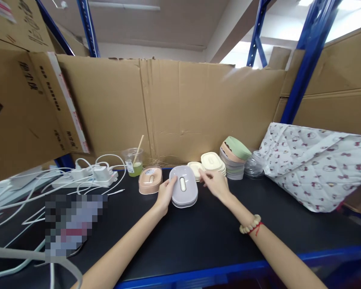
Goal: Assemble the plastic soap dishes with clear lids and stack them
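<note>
From where I stand: peach box (pixel 150 182) at left; left hand (pixel 165 196) grasping the lavender box (pixel 185 196) by its left edge, thumb on top, best held level; right hand (pixel 217 186) beside cream lids (pixel 212 161), fingers curled, grip indeterminable.

Reaches forward and inward with the left forearm (pixel 130 243) and right forearm (pixel 281 249), grips with the left hand (pixel 165 195), extending its thumb (pixel 173 182) on top, and angles the right hand (pixel 215 185) toward it with the fingers (pixel 205 178) loosely curled.
</note>
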Action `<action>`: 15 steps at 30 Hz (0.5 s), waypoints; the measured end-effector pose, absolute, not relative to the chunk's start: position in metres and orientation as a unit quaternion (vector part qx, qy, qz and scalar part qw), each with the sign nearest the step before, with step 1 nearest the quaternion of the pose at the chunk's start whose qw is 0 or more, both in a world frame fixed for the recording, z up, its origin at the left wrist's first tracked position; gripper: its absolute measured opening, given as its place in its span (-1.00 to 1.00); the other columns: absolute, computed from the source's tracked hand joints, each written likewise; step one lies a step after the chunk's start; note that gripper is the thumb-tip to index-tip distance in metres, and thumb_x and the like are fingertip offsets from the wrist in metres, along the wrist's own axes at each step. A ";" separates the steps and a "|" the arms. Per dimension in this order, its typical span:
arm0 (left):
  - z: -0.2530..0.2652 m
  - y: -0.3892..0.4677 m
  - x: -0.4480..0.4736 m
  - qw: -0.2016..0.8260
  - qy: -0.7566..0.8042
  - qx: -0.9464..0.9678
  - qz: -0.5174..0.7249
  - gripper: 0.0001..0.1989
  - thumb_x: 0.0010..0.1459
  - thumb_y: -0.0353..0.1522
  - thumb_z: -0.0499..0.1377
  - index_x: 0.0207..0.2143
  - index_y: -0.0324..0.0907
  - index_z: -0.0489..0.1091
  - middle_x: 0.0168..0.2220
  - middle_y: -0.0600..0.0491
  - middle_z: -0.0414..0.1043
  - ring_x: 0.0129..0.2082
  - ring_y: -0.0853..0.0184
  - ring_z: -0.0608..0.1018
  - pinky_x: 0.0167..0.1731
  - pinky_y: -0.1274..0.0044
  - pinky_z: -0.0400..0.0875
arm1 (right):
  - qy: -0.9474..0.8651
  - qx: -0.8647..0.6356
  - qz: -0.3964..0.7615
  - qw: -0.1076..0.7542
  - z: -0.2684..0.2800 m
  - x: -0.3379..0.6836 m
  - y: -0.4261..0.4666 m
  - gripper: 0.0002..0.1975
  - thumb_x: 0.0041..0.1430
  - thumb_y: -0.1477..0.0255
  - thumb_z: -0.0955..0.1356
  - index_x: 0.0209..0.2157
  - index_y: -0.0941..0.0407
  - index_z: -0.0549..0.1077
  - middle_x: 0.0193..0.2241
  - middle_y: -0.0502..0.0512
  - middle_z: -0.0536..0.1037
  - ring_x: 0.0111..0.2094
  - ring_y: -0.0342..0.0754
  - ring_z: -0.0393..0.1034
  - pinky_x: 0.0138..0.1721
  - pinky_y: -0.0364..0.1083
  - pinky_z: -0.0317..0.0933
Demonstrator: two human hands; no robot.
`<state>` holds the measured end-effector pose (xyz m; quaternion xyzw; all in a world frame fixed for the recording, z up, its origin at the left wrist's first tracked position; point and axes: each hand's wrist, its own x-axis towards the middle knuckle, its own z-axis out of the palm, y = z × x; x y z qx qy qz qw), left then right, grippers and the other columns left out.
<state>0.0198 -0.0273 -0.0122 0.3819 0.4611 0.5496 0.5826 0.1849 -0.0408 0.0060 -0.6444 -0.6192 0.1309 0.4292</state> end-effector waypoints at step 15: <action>-0.017 -0.030 0.032 0.645 0.462 0.339 0.505 -0.89 -0.11 -0.52 0.12 -0.46 -0.20 0.29 -0.68 0.19 0.33 -0.69 0.48 0.37 -0.63 0.66 0.31 | -0.278 -0.720 -0.151 0.618 -0.013 0.358 -0.006 -0.46 -0.13 0.22 0.35 -0.05 0.12 0.41 -0.12 0.30 0.36 -0.05 0.27 0.26 -0.03 0.23 0.12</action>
